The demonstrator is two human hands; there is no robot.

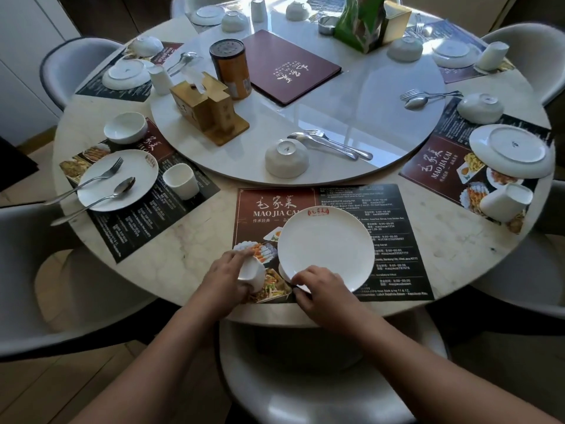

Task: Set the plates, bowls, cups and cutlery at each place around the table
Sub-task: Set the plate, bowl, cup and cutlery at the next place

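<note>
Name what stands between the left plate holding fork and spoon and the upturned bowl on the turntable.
A white cup, upright on the left placemat, stands between the plate and the upturned bowl; head view.

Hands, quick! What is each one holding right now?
Left hand: closed around a white cup.
Right hand: closed on the near edge of the white plate.
</note>
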